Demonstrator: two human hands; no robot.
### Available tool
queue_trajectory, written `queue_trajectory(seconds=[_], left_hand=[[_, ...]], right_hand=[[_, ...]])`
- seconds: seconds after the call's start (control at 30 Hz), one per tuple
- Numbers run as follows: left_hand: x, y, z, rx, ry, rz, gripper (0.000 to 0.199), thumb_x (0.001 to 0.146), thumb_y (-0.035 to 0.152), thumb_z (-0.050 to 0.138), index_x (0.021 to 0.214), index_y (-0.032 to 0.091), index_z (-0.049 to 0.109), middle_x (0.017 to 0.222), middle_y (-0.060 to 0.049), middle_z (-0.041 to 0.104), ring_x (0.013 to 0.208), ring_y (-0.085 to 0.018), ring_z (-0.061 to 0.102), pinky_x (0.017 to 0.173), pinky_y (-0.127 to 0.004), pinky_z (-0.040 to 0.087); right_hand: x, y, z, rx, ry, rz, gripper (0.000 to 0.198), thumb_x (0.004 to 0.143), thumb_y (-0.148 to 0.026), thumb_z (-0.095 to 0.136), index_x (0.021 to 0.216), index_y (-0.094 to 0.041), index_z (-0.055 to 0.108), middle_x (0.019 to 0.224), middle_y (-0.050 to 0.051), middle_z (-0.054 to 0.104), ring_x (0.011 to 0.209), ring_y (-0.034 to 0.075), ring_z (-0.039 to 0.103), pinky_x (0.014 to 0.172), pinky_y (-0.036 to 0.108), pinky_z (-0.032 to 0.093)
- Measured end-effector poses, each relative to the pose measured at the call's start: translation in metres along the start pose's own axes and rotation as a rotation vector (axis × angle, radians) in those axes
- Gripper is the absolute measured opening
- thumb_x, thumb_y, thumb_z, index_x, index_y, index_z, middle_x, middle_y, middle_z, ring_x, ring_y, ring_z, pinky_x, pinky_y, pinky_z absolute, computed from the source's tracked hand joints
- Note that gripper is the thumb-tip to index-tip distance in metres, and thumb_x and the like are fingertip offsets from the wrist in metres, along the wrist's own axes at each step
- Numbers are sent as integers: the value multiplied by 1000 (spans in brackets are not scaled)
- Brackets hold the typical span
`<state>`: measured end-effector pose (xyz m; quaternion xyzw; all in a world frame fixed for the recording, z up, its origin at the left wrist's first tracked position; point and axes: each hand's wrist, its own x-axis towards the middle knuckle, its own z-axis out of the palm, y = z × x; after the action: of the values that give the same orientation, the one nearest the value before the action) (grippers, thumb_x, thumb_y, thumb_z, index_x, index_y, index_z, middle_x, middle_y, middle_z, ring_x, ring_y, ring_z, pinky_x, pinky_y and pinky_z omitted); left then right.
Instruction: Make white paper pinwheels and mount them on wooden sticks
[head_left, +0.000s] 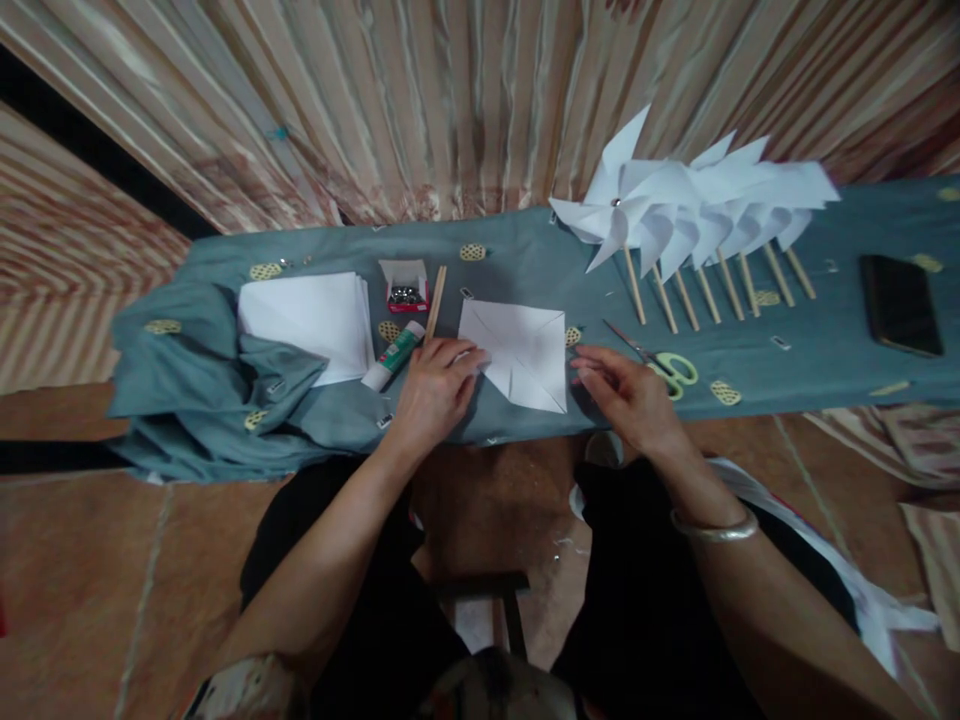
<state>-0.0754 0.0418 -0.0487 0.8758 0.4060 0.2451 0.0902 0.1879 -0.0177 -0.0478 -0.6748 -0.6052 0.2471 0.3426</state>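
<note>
Head cam | L hand [437, 385] at paper [529, 345] edge, pinch unclear | R hand [626, 395] fingers loosely parted | sticks [437, 295]: btm ends hid

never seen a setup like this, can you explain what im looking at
No machine here: a person works bare-handed, filmed by a camera worn on their head, looking forward and down. On the blue-green cloth lie a stack of white paper, what looks like a glue stick, a small open box of shiny bits, wooden sticks, a creased white sheet, scissors with green handles, white pinwheels and a dark phone. The left hand lies over the sheet's left edge, fingers seemingly touching it. The right hand is just beside its right edge; I cannot see anything held in it.
</note>
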Motion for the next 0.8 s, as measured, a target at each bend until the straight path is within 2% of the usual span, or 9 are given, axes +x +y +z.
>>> queue_trajectory(seconds=[0.07, 0.13, 0.27, 0.37, 0.53, 0.67, 0.8], left_hand=[[-2, -4, -3, 7, 43, -15, 31, 90, 15, 52, 118, 17, 66, 118, -11, 67, 109, -27, 57, 92, -45, 48], [-4, -2, -5, -8, 79, -4, 32, 91, 15, 51, 119, 17, 65, 121, -11, 66, 111, -26, 57, 93, -45, 47], [-11, 21, -1, -51, 55, 118, 30, 93, 23, 54, 121, 17, 63, 123, -13, 65, 114, -27, 55, 94, -45, 47], [-13, 42, 8, -14, -15, 229, 26, 93, 21, 55, 117, 17, 63, 124, -11, 65, 114, -26, 55, 94, -43, 46], [-8, 58, 18, 55, -55, 273, 22, 96, 21, 51, 113, 16, 64, 117, -10, 68, 108, -24, 56, 91, -41, 43], [-5, 57, 18, 73, -67, 262, 22, 97, 22, 50, 112, 16, 64, 111, -8, 70, 104, -23, 57, 91, -40, 41], [-7, 53, 13, 56, -64, 264, 23, 94, 25, 56, 113, 15, 63, 110, -8, 69, 104, -24, 56, 92, -41, 40]], right_hand=[[-4, -2, 0, 30, -43, 28, 41, 90, -41, 53, 120, -16, 66, 99, 12, 77, 83, 26, 74, 79, 45, 59], [-5, -5, 0, -2, -38, -12, 39, 91, -39, 52, 120, -16, 66, 100, 12, 77, 84, 26, 74, 81, 46, 59], [-5, -12, 0, -177, 20, -243, 39, 92, -27, 47, 125, -15, 64, 124, 16, 69, 112, 30, 66, 99, 51, 52], [-5, -13, 4, -251, -3, -331, 42, 92, -21, 43, 130, -14, 61, 132, 17, 64, 125, 31, 58, 107, 53, 46], [-8, -11, 12, -248, -38, -342, 43, 91, -18, 41, 128, -14, 61, 129, 18, 66, 123, 29, 60, 107, 53, 47], [-11, -14, 14, -187, -62, -320, 41, 90, -19, 42, 125, -12, 63, 127, 18, 67, 123, 29, 61, 106, 51, 48], [-14, -18, 13, -94, -96, -279, 40, 89, -19, 44, 124, -15, 64, 125, 14, 69, 117, 26, 64, 104, 47, 50]])
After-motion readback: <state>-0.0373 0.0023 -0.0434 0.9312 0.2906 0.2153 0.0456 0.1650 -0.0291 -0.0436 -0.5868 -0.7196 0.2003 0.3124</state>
